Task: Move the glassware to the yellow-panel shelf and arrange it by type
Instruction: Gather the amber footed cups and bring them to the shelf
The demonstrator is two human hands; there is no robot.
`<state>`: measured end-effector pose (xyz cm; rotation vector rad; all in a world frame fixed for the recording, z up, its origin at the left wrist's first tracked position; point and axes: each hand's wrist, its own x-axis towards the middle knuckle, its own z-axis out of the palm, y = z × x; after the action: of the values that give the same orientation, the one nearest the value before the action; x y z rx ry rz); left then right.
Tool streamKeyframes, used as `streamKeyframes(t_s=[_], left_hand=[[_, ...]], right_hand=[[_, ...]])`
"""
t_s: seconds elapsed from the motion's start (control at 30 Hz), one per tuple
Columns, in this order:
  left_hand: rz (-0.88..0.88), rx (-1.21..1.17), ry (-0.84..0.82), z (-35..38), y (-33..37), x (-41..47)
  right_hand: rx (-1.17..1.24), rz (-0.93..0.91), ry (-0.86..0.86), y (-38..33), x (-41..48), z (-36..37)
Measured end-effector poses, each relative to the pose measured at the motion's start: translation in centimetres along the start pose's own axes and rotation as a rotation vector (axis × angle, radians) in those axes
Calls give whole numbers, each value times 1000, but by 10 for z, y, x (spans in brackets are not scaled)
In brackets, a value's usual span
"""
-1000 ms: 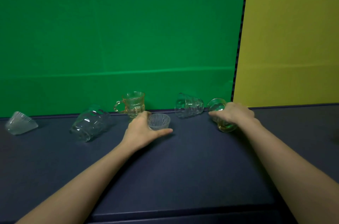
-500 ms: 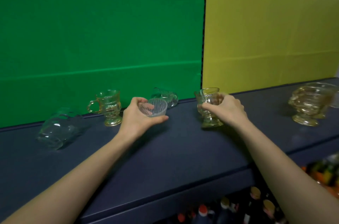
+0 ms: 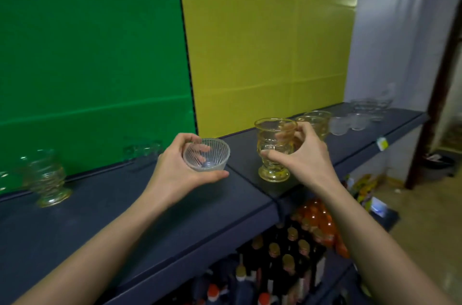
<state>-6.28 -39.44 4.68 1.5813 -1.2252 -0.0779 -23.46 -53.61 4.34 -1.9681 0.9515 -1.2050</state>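
A long dark blue shelf [image 3: 155,224] runs from near left to far right. Behind it are a green panel [image 3: 87,54] on the left and a yellow panel [image 3: 270,42] on the right. Under the shelf stand crowded bottles [image 3: 287,262]: dark ones with gold caps, orange ones and some with red caps. They are too many and too blurred to count.

The right hand [image 3: 307,157] grips an amber footed glass [image 3: 268,139] upright, fingers curled round its far side near the rim and thumb across the near side. This glass is in front of the yellow panel, just right of the seam in the shelf. Whether its foot touches the shelf I cannot tell. Only the fingers show through its wall.

The left hand [image 3: 175,172] cups a small ribbed bowl [image 3: 212,157], thumb under the near edge and fingers curled over the far rim. The bowl is above the shelf just left of the seam, tilted with its mouth toward the camera. Only fingers show through it.

There are four amber footed glasses:
- the held one;
- two amber glasses [image 3: 317,119] standing just beyond the right hand;
- a lone amber glass [image 3: 47,177] well apart at the near left, before the green panel.

There is one ribbed bowl. A blurred clear glass [image 3: 142,151] sits far back by the green panel. At the far right is a cluster of small clear glasses [image 3: 350,122], too blurred to count.
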Motion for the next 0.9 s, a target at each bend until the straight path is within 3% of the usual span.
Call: streamKeyframes(t_s=[0.63,0.9], left_hand=[[92,-86,-33,285,81,48],[82,-27,-10,374,96,84]], right_hand=[[-26,2,111,157,57,-246],[-13,17,128,212,97,-299]])
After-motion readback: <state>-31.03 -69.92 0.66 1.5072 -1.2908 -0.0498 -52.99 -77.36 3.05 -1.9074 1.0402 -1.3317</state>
